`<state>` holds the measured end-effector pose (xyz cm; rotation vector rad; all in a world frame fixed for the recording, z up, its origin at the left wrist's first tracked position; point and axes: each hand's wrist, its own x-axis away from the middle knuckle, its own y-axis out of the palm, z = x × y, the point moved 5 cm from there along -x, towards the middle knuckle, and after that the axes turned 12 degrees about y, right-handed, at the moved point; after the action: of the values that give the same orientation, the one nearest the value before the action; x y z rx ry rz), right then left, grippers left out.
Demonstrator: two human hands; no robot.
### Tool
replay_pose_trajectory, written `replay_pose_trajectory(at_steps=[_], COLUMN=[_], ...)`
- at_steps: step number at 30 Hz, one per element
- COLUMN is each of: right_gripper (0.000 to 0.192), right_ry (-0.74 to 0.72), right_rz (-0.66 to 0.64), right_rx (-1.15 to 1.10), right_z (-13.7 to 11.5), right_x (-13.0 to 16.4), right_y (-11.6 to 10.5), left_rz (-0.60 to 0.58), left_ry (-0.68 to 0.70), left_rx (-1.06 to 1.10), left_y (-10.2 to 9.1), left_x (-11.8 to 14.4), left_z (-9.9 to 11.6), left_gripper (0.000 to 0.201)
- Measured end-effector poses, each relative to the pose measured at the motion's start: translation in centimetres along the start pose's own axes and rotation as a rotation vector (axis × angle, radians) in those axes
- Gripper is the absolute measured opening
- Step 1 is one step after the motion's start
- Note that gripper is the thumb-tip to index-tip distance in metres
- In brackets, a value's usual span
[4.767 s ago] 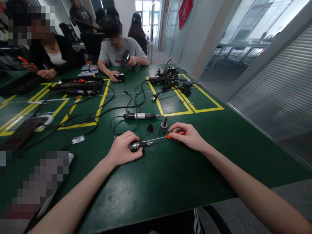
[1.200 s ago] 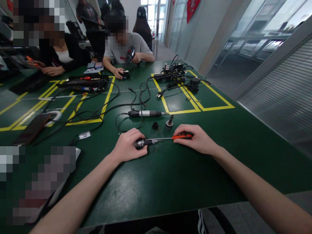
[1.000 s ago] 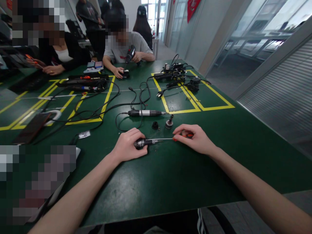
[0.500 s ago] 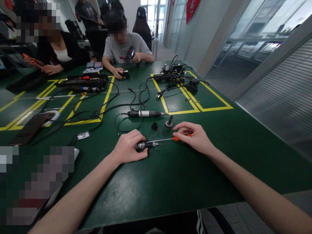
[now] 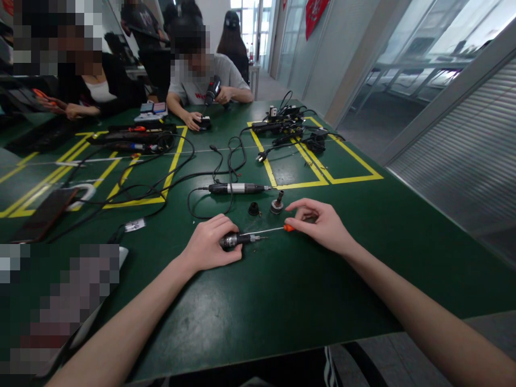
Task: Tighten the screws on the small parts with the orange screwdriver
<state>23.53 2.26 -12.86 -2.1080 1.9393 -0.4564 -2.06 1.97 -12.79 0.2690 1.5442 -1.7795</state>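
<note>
Near the table's [image 5: 282, 301] front edge, left hand [image 5: 209, 248] closed around a dark cylindrical tool body [image 5: 231, 240] lying crosswise, nose pointing right; right hand [image 5: 322, 226] pinches the orange-handled screwdriver [image 5: 271, 231], its shaft in line, tip at that nose.

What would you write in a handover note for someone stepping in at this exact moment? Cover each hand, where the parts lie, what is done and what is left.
Left hand: closed around the small motor body, pressing it flat on the green table.
Right hand: fingers pinch the orange-handled screwdriver, whose shaft lies level with its tip at the front end of the motor body.
Nearby: a black cap and a chuck piece lie loose just beyond the hands; a second corded driver lies farther back.
Done: cap and chuck piece are off the body.
Left: the screw work at the body's front looks unfinished; the loose parts are not fitted.
</note>
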Motion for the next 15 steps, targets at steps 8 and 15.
replay_pose_trajectory(at_steps=[8,15], right_gripper=[0.032,0.040], right_ry=[0.071,0.068], right_rz=[-0.044,0.005], right_rx=[0.044,-0.019], right_z=[0.42,0.08], right_x=[-0.13,-0.15], right_y=[0.08,-0.45], left_rz=[0.000,0.002], left_ry=[-0.014,-0.009], left_rx=[0.003,0.010], left_y=[0.04,0.03], left_x=[0.03,0.10], left_z=[-0.06,-0.11], left_gripper=[0.005,0.006])
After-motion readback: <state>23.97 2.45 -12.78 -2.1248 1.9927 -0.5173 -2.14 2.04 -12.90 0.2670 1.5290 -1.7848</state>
